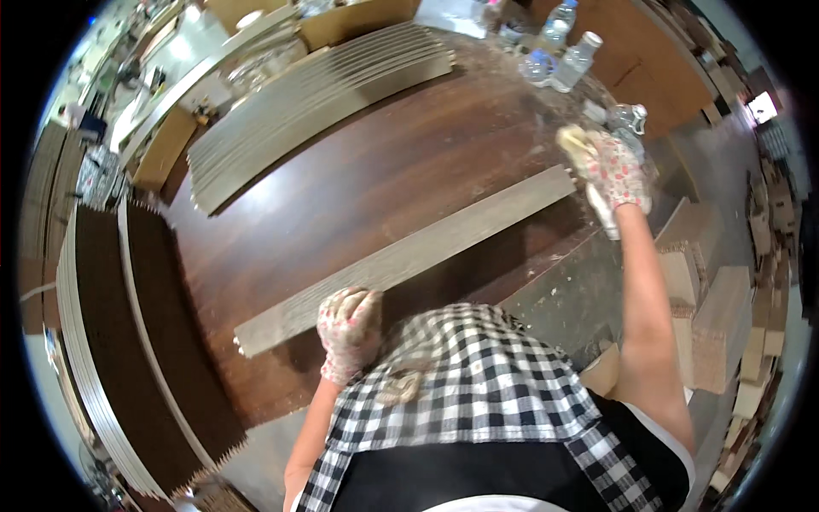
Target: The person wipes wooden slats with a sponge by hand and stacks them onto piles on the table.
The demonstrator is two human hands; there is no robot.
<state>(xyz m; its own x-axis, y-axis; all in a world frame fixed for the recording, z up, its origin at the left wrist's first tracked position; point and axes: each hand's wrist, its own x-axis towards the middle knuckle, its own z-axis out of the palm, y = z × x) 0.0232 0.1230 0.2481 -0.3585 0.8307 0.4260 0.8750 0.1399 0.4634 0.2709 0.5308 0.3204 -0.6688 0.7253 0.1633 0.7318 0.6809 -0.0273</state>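
I see the left hand (350,328) below centre frame, fingers curled in, at the lower edge of the grey strip (426,246); I can't tell whether it grips. The strip slants across mid-frame on the brown table (358,179). The right arm stretches toward upper right, its hand (616,169) past the strip's end, too blurred for me to judge its closure.

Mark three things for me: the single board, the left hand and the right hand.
Single board (414,254): head view, middle of its upper face.
Left hand (350,328): head view, middle of its patterned glove.
Right hand (618,169): head view, middle of its patterned glove.
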